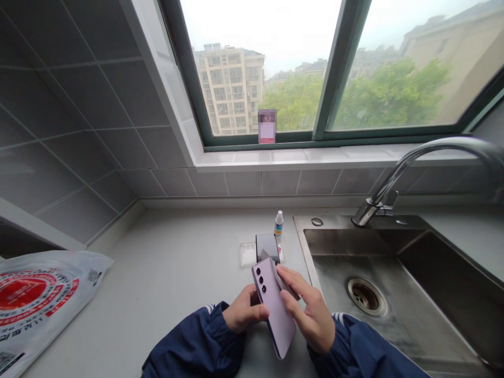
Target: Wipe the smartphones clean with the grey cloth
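A lilac smartphone (pixel 273 307) with three rear camera lenses is held back-up above the counter edge. My left hand (pixel 242 311) grips its left side. My right hand (pixel 309 310) lies along the phone's right side and presses a grey cloth (pixel 275 268) against its upper edge. Both arms wear dark blue sleeves. Just beyond the phone, a dark rectangular item (pixel 267 245) lies on a clear packet (pixel 248 254). A small white dropper bottle (pixel 279 223) with a blue label stands upright behind them.
The grey counter (pixel 173 278) runs left to a tiled wall. A steel sink (pixel 397 294) with a drain and curved tap (pixel 417 168) lies to the right. A white plastic bag with red print (pixel 35 299) rests at far left. A window sill is behind.
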Tool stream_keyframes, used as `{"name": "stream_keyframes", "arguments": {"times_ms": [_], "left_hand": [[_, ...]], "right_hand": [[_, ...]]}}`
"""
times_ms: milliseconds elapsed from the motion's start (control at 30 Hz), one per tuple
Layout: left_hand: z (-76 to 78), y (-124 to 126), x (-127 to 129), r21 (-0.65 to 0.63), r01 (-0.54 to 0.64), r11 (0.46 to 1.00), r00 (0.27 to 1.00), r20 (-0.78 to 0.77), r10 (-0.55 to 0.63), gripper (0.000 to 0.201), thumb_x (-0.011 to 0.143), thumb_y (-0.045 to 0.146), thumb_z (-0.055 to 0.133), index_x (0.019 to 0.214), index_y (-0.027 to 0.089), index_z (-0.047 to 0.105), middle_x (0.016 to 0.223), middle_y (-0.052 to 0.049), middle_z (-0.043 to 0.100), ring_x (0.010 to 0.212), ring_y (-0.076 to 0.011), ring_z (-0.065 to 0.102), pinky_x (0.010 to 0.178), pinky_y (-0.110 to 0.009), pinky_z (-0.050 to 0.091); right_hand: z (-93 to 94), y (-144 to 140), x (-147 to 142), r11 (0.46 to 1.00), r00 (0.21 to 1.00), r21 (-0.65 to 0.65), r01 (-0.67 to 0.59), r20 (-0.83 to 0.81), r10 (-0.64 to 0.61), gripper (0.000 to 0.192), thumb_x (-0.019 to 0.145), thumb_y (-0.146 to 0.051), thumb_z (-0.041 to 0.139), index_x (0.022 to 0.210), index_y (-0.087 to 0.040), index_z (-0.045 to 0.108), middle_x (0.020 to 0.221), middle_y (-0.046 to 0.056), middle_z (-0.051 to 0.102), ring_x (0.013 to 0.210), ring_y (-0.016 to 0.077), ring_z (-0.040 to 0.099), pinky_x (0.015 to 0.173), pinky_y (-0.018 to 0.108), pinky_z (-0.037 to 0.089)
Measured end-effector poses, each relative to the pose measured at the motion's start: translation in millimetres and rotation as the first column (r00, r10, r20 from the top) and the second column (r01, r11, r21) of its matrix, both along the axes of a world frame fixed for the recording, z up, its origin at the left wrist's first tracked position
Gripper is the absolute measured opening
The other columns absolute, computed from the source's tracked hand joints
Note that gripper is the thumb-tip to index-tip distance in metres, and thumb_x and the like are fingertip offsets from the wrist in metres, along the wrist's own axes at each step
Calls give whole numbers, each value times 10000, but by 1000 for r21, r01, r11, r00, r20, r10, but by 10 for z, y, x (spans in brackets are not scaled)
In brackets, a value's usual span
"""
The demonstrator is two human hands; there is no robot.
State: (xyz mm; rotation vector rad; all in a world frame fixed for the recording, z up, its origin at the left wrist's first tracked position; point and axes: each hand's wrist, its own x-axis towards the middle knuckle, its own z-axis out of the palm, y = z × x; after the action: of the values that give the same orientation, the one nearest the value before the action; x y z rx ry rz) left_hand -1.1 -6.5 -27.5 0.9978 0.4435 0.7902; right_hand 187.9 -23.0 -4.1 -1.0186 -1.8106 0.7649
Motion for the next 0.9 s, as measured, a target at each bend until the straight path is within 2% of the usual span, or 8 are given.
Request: {"name": "stream_keyframes", "arguments": {"times_ms": [167, 333, 400, 500, 567, 667, 767, 900], "left_hand": [[-49, -29, 24, -81, -4, 997, 995, 100, 12, 595, 671, 434, 803, 1153, 120, 650, 972, -129, 720, 879, -264, 692, 796, -362, 522], [-125, -7, 17, -115, -50, 992, 993, 101, 61, 581, 701, 420, 782, 1155, 95, 622, 1048, -163, 694, 947, -289, 680, 819, -386, 525], [-153, 11, 10, -110, -57, 992, 989, 132, 72, 602, 734, 420, 755, 1222, 114, 577, 1104, -180, 677, 1008, -323, 667, 851, -440, 520], [-191, 33, -9, -130, -94, 987, 980, 162, 115, 727, 746, 371, 754, 1377, 197, 437, 1228, -169, 632, 1141, -350, 610, 925, -489, 489], [-209, 42, -28, -158, -114, 981, 977, 162, 140, 808, 743, 337, 759, 1436, 242, 354, 1298, -156, 595, 1197, -345, 576, 956, -483, 475], [-212, 46, -56, -191, -124, 974, 975, 160, 155, 863, 735, 320, 766, 1465, 265, 309, 1331, -142, 576, 1203, -327, 573, 981, -460, 463], [-187, 44, -74, -201, -147, 968, 968, 172, 182, 916, 701, 335, 792, 1472, 295, 299, 1400, -142, 524, 1221, -350, 552, 1002, -490, 445], [-153, 50, -90, -207, -129, 970, 967, 189, 169, 917, 667, 365, 808, 1452, 330, 335, 1572, -133, 285, 1314, -430, 436, 1009, -584, 410]], "right_hand": [[6, 9, 1, 998, 999, -56, -9, -46, 7, 406, 971, -334, 491, 1356, -218, 547, 1350, 104, 578, 1257, 265, 541, 1049, 418, 477], [-34, -15, -22, 998, 998, -23, -60, 11, 60, 474, 976, -309, 482, 1442, -227, 452, 1482, 88, 454, 1388, 271, 399, 1155, 470, 339], [-48, -22, -34, 995, 994, 4, -103, 43, 103, 503, 978, -293, 466, 1472, -223, 404, 1516, 84, 401, 1419, 270, 343, 1167, 487, 307], [-73, -26, -47, 993, 989, 41, -110, 98, 106, 517, 973, -270, 461, 1482, -220, 382, 1520, 87, 391, 1424, 276, 330, 1168, 518, 289], [-95, -24, -49, 993, 986, 65, -95, 146, 85, 519, 970, -252, 460, 1482, -222, 380, 1515, 91, 400, 1422, 282, 333, 1164, 545, 279], [-122, -20, -41, 990, 976, 108, -86, 211, 62, 511, 964, -232, 459, 1471, -219, 393, 1504, 96, 415, 1423, 293, 329, 1149, 579, 284], [-130, -14, -28, 991, 974, 112, -68, 222, 42, 484, 963, -238, 472, 1445, -219, 432, 1475, 102, 457, 1392, 297, 388, 1138, 581, 306], [-119, -8, -6, 998, 986, 54, -36, 163, 27, 407, 969, -265, 478, 1373, -245, 518, 1359, 81, 587, 1257, 268, 558, 1129, 533, 355]]}}
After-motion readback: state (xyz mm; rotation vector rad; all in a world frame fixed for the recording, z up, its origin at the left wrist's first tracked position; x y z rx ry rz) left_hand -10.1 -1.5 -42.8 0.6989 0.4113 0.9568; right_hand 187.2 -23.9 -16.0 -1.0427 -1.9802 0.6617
